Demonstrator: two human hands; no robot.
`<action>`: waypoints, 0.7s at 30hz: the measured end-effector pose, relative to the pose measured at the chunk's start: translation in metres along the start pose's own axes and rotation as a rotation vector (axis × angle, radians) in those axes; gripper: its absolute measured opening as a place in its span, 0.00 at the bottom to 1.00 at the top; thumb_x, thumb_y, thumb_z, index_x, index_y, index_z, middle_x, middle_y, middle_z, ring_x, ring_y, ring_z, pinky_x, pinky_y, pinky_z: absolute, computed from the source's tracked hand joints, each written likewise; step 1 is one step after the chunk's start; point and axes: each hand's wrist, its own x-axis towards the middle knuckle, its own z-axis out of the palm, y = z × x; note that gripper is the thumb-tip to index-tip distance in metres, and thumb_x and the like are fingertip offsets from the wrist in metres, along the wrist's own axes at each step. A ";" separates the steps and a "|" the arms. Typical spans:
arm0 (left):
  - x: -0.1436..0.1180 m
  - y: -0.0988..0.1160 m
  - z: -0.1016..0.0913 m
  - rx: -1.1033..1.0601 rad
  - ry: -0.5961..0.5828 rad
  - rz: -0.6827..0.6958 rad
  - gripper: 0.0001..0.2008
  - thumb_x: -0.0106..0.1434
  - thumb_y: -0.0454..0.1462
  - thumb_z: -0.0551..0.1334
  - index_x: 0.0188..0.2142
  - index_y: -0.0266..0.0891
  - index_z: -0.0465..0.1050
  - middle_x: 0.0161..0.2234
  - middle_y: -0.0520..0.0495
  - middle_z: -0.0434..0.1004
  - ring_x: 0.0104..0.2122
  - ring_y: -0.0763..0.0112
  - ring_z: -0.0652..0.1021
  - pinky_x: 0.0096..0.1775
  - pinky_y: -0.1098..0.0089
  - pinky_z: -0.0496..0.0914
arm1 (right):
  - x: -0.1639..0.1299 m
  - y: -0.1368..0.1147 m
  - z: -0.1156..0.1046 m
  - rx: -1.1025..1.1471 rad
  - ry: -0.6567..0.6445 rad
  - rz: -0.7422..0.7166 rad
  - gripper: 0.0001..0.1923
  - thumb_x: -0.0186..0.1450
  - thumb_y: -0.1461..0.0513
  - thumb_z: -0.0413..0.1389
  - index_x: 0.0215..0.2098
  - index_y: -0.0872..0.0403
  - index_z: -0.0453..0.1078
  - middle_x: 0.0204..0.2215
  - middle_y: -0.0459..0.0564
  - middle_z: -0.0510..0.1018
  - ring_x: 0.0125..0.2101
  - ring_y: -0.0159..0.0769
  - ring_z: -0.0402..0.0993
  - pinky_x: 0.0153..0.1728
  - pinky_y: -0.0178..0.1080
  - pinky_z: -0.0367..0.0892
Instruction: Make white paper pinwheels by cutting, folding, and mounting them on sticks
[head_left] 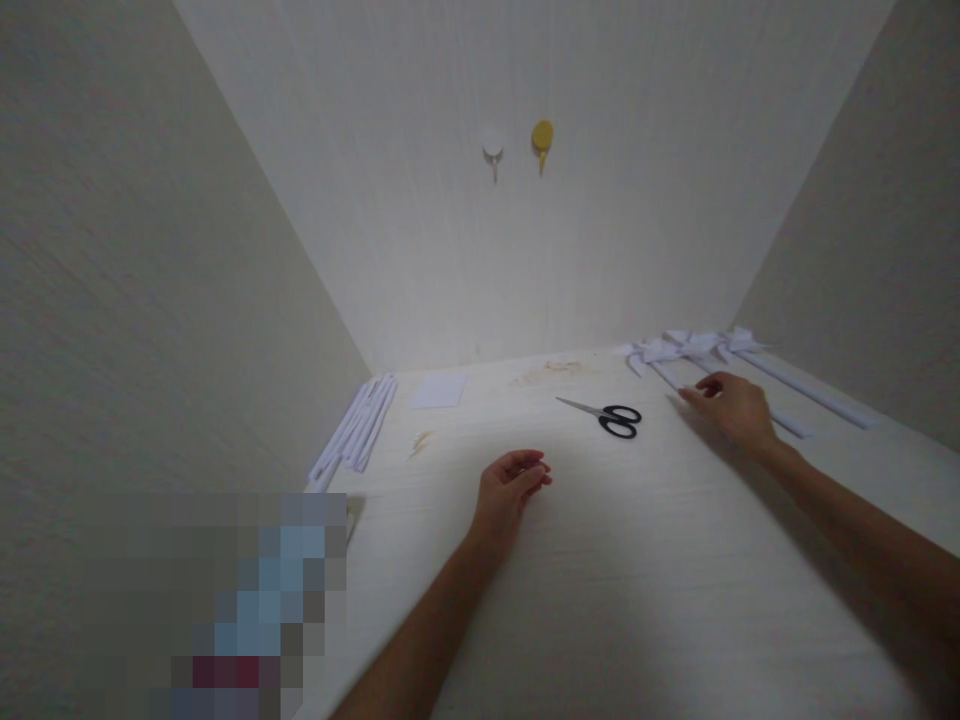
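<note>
the right hand lies palm down on the pale worktop, its fingertips touching the stick of one of the white paper pinwheels at the far right. its grip is loose and flat, fingers spread over the paper stick rather than wrapped around it; whether anything is pinched under the palm is hidden. the pinwheels lie in a row near the back wall, their folded heads overlapping so that it is hard to tell how many there are, and their long sticks run toward the right edge.

the left hand rests near the middle of the worktop, fingers curled inward in a half-closed grip with nothing visible in it; the inside of the palm is turned away.

black-handled scissors lie flat between the two hands, blades shut and pointing left, touching neither hand. at the far left a bundle of white paper strips lies along the side wall, with a small white paper sheet just beside it. a tiny tan scrap sits near the strips, too small to make out. two hooks, one white and one yellow, hang on the back wall. the lower left corner is blurred out.
</note>
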 end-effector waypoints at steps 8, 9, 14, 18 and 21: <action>0.000 -0.003 0.000 0.069 -0.026 0.036 0.11 0.42 0.33 0.64 0.28 0.33 0.70 0.24 0.50 0.72 0.23 0.79 0.72 0.31 0.75 0.63 | -0.089 -0.080 -0.005 0.645 -0.362 -0.287 0.09 0.56 0.56 0.48 0.22 0.53 0.56 0.14 0.42 0.62 0.16 0.28 0.57 0.17 0.32 0.51; 0.000 -0.005 -0.001 0.091 -0.027 0.051 0.10 0.43 0.34 0.64 0.27 0.33 0.70 0.23 0.50 0.72 0.23 0.79 0.72 0.30 0.75 0.63 | -0.103 -0.087 -0.003 0.669 -0.429 -0.317 0.09 0.57 0.57 0.47 0.22 0.53 0.56 0.14 0.41 0.62 0.16 0.28 0.56 0.17 0.31 0.51; -0.001 -0.008 -0.002 0.198 -0.014 0.119 0.08 0.44 0.36 0.64 0.21 0.33 0.67 0.19 0.51 0.71 0.22 0.78 0.71 0.29 0.75 0.63 | -0.143 -0.100 0.007 0.665 -0.590 -0.355 0.10 0.60 0.59 0.44 0.22 0.53 0.55 0.14 0.40 0.62 0.17 0.28 0.56 0.18 0.31 0.51; -0.004 -0.006 0.000 0.267 -0.041 0.148 0.07 0.45 0.36 0.63 0.19 0.33 0.67 0.21 0.49 0.73 0.21 0.78 0.71 0.28 0.74 0.63 | -0.144 -0.096 0.010 0.684 -0.615 -0.359 0.09 0.60 0.59 0.44 0.23 0.53 0.55 0.15 0.40 0.63 0.17 0.28 0.56 0.19 0.31 0.52; -0.006 -0.004 0.001 0.298 -0.058 0.155 0.07 0.45 0.35 0.62 0.19 0.33 0.67 0.21 0.48 0.73 0.20 0.78 0.71 0.27 0.74 0.63 | -0.143 -0.095 0.009 0.678 -0.626 -0.374 0.09 0.60 0.59 0.44 0.23 0.53 0.55 0.15 0.40 0.63 0.17 0.28 0.56 0.19 0.31 0.52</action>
